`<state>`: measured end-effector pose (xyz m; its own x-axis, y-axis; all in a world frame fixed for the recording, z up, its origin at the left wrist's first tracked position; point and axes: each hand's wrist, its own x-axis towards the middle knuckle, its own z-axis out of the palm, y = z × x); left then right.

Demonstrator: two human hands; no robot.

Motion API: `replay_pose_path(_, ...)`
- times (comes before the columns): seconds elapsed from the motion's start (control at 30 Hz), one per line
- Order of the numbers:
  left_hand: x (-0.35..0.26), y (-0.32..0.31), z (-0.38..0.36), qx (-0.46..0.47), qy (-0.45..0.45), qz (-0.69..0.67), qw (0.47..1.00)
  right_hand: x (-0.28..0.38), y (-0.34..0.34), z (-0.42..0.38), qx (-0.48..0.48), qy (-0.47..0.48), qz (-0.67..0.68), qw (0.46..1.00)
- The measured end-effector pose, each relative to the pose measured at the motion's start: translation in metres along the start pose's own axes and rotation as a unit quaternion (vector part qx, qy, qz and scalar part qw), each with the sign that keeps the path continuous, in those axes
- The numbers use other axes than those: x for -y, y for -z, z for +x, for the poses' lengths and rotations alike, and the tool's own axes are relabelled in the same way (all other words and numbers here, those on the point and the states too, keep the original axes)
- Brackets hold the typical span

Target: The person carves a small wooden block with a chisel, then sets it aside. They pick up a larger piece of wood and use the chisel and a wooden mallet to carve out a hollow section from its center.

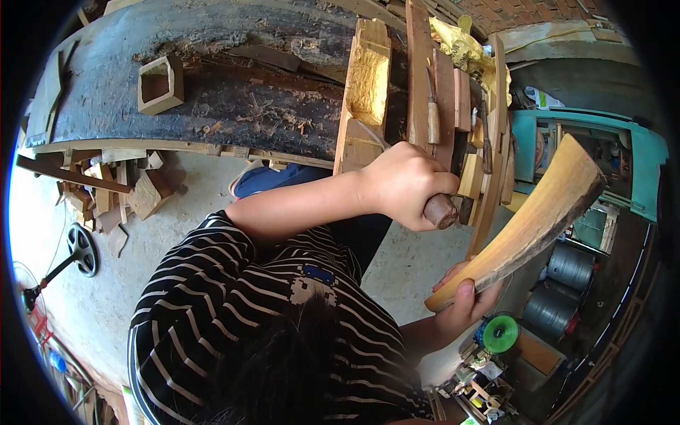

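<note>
My left hand (411, 185) is wrapped round a gouge, whose dark wooden handle (442, 212) sticks out below the fist. Its thin metal blade (373, 136) reaches to the lower end of a rough yellow hollow in a long wooden block (387, 42) on the bench. In my right hand (473, 301), the narrow end of a thick, slightly curved wooden club (528, 219) is gripped, thumb on top. The broad end of the club tilts up to the right, apart from the gouge handle.
A hollowed square block (161, 86) sits on the dark log bench (234, 42). Beside the long block lie a chisel (433, 120), another long tool (486, 138) and wooden strips. A yellow carving (459, 44) stands behind. Offcuts (145, 191) cover the floor at left; metal cylinders (552, 304) stand at right.
</note>
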<state>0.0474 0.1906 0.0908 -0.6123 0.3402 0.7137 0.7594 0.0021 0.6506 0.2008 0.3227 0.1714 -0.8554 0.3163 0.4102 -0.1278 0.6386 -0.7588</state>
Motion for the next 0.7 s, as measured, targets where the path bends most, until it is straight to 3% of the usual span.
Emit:
replay_pose_path(0.17, 0.001, 0.001, 0.0, 0.02, 0.007, -0.008, 1.0, 0.023, -0.007, 0.003, -0.024, -0.025, 0.033, 0.999)
replay_pose_path(0.23, 0.0, 0.003, 0.0, -0.002, 0.0, -0.015, 1.0, 0.022, -0.002, 0.005, 0.007, 0.039, 0.092, 0.995)
replay_pose_path(0.33, 0.0, 0.004, -0.001, 0.006, -0.001, -0.01, 1.0, 0.028, -0.005, 0.006, -0.014, 0.014, 0.095, 0.995)
replay_pose_path(0.5, 0.001, -0.001, -0.004, 0.029, -0.014, -0.009, 0.999, 0.012, -0.001, -0.002, 0.057, 0.031, 0.074, 0.995)
replay_pose_path(0.7, -0.001, 0.001, -0.002, 0.038, -0.002, -0.013, 0.999, 0.015, -0.008, -0.007, 0.034, 0.014, 0.097, 0.995)
